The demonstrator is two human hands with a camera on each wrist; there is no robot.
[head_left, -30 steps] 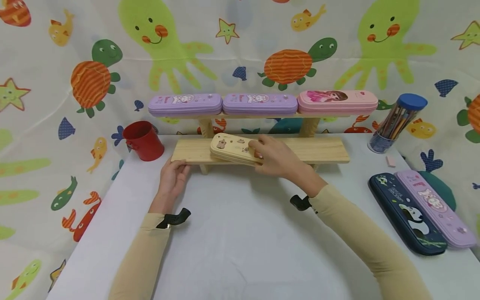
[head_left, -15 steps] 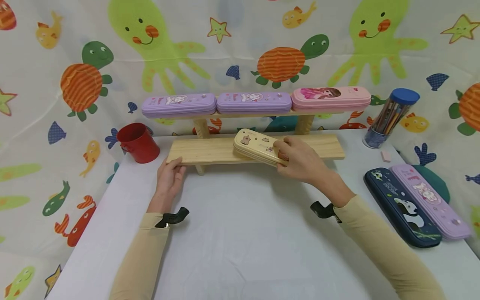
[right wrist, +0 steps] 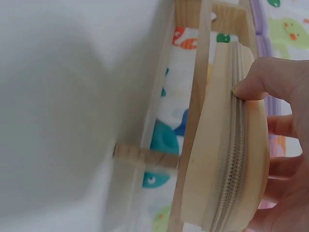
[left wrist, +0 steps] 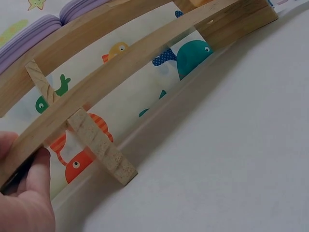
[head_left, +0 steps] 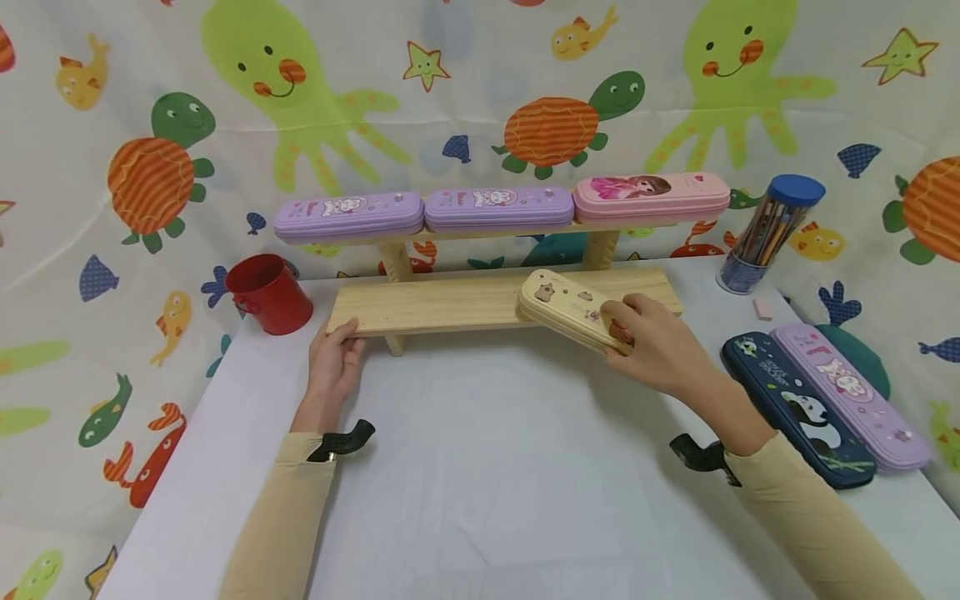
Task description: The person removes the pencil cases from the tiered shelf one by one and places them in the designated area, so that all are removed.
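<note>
My right hand (head_left: 660, 346) grips the right end of a cream zippered pencil case (head_left: 566, 304) with small bear pictures. The case slants over the lower board of a two-tier wooden shelf (head_left: 427, 304), its right end jutting past the front edge. In the right wrist view the thumb presses on the zipper (right wrist: 234, 145) while the fingers wrap the far side. At the shelf's left end my left hand (head_left: 335, 364) pinches the lower board, thumb underneath in the left wrist view. Two purple pencil cases (head_left: 348, 215) and a pink pencil case (head_left: 652, 197) line the upper board.
A red bucket (head_left: 268, 293) stands left of the shelf. To the right are a blue-lidded jar of pencils (head_left: 771, 233), a small pink eraser-like block (head_left: 762, 308), a dark panda pencil case (head_left: 798, 408) and another purple case (head_left: 851, 396). A sea-creature cloth hangs behind.
My right hand has carried the cream pencil case rightward along the lower board, and the case has turned more aslant. My left hand keeps its hold on the shelf's left end.
</note>
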